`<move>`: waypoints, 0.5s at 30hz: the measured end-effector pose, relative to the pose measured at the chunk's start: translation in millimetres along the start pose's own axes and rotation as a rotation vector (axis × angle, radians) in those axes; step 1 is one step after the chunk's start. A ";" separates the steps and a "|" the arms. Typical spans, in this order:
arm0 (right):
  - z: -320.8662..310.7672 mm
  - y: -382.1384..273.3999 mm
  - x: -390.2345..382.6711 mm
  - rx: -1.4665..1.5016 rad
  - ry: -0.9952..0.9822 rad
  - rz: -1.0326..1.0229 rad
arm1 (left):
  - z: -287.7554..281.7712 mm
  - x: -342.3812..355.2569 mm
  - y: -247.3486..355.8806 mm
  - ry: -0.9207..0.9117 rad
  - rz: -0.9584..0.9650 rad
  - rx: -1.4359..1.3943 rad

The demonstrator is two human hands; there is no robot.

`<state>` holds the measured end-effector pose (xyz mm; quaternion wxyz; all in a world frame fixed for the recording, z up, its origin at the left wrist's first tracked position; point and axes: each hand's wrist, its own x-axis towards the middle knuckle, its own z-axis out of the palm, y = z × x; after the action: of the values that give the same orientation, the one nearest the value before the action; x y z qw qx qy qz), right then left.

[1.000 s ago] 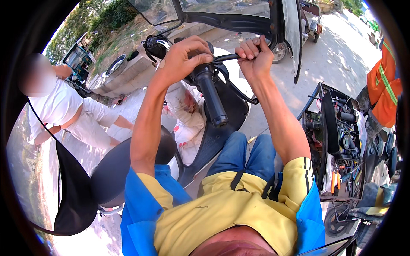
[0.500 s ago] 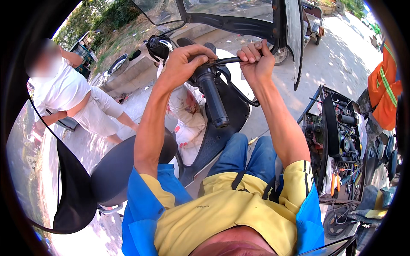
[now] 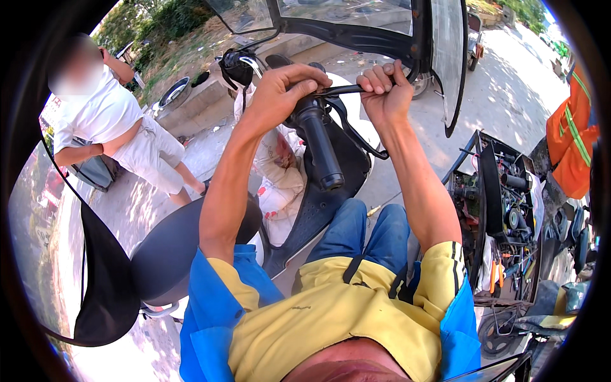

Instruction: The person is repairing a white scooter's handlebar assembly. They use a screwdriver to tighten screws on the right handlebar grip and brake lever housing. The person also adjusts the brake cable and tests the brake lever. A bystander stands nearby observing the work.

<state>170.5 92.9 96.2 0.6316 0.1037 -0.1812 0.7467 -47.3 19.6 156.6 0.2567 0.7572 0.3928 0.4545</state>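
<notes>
My left hand [image 3: 286,92] pinches a black cable [image 3: 344,90] at the upper end of a black cylindrical handlebar grip [image 3: 321,146], its fingertips partly hiding what they hold. My right hand [image 3: 386,95] is closed round the same cable a little to the right, thumb raised. Above both hands hangs a black-framed clear windshield [image 3: 344,32]. Below them are the scooter's dark footboard [image 3: 340,181], printed white sacks [image 3: 277,197] and its black seat [image 3: 184,254].
A person [image 3: 114,130] in white stands to the left, beside the scooter. At right, an open box [image 3: 493,223] of tools and parts sits near orange clothing [image 3: 569,146]. A curb [image 3: 197,95] runs behind; another vehicle [image 3: 472,38] stands at the upper right.
My hands have shifted slightly down and right, still on the cable. The person on the left has moved up in the view, an arm raised. The windshield appears slightly farther right.
</notes>
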 end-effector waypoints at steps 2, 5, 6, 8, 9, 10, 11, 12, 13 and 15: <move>0.1 -0.6 0.0 -0.001 -0.002 0.002 | 5.7 -0.4 -0.7 0.051 0.014 0.066; 1.6 -1.0 -1.0 -0.001 -0.007 -0.004 | 8.4 3.8 -1.6 0.088 0.025 0.262; 1.3 -1.0 -1.0 -0.002 -0.009 -0.008 | 7.3 3.5 -2.5 0.078 0.035 0.274; 1.4 0.0 -1.4 -0.002 -0.012 -0.007 | 2.8 1.4 -4.0 0.058 0.052 0.304; 1.6 1.1 -1.6 0.000 -0.014 -0.003 | 2.8 0.7 -3.1 0.053 0.041 0.214; 1.8 2.1 -1.8 0.003 -0.015 0.002 | 3.2 -0.6 -1.4 0.048 0.030 0.125; 2.5 2.3 -2.0 0.004 -0.009 -0.001 | 4.1 -2.0 -0.4 0.044 0.020 0.032; 3.8 2.0 -2.1 0.007 -0.003 -0.003 | 7.4 -3.1 1.9 0.086 0.048 0.099; 5.2 2.1 -2.1 0.009 0.003 -0.005 | 12.6 -3.5 5.9 0.129 0.076 0.166; 7.0 -0.5 -4.0 -0.002 0.009 -0.015 | 16.7 -1.5 13.6 0.190 0.176 0.437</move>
<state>171.1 86.5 101.1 0.6381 0.1011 -0.1784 0.7422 -28.0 10.2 158.4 0.0085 0.7797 0.4368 0.4485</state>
